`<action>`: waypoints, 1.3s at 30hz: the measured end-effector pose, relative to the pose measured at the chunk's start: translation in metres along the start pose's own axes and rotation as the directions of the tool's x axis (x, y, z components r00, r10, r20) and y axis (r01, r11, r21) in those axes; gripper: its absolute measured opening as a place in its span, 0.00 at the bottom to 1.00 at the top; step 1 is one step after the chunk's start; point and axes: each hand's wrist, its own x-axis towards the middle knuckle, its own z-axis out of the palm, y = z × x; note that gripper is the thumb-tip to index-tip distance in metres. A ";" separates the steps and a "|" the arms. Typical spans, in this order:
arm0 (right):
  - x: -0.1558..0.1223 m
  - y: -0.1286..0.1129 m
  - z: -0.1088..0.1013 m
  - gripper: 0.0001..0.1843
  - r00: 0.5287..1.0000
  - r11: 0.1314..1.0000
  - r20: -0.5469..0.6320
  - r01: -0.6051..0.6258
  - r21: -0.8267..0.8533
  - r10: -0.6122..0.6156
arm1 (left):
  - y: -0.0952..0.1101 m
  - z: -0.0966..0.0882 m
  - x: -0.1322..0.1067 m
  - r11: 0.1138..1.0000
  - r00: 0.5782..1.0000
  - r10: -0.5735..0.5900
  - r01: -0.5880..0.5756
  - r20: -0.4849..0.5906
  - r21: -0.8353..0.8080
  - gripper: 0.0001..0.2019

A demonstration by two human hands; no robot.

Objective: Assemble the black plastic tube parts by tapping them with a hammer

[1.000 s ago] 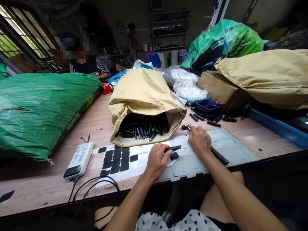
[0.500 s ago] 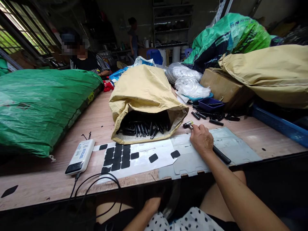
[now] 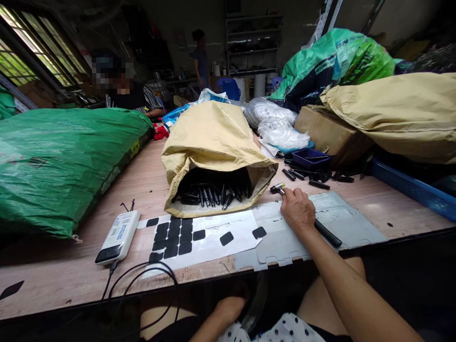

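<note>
My right hand [image 3: 298,210] rests on a grey sheet [image 3: 342,221] at the table's front, fingers closed round a small hammer [image 3: 326,232] whose metal head [image 3: 277,188] pokes out beyond the knuckles. My left hand [image 3: 228,308] is down below the table edge at my lap, its fingers hidden in the dark. A white backing sheet [image 3: 210,237] with several black pads [image 3: 174,235] lies left of the right hand. Behind it a tan sack [image 3: 213,137] lies open, showing several black pen-like parts [image 3: 213,194].
A white power bank [image 3: 117,236] with a black cable lies at front left. A big green sack [image 3: 60,156] fills the left side. A cardboard box [image 3: 327,130], blue tray [image 3: 310,156], loose black parts and more sacks stand right. A person sits far left, another stands behind.
My left hand left the table with the black part it held and dropped to my lap. A loose black pad now lies on the white sheet. The right hand stayed put.
</note>
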 end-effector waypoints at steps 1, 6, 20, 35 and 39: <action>0.000 0.000 0.000 0.18 1.000 1.000 -0.006 0.002 0.000 -0.002 | 0.011 0.001 -0.011 1.000 1.000 -0.002 0.001 0.016 0.013 0.19; -0.001 0.000 0.000 0.18 1.000 1.000 -0.015 0.009 -0.001 -0.009 | 0.090 -0.021 -0.066 0.953 0.907 0.301 -0.299 0.295 -0.050 0.17; 0.001 0.000 0.000 0.16 1.000 1.000 -0.006 -0.001 -0.003 0.001 | 0.159 -0.152 0.035 0.899 0.478 0.436 -0.183 -0.763 0.399 0.09; 0.000 -0.002 0.000 0.18 1.000 1.000 -0.012 -0.011 0.006 0.011 | 0.144 -0.143 0.057 0.813 0.389 0.511 0.071 -0.767 0.578 0.15; 0.000 -0.002 -0.001 0.18 1.000 1.000 -0.005 -0.010 0.002 0.010 | 0.144 -0.143 0.057 0.836 0.366 0.504 0.021 -0.783 0.548 0.16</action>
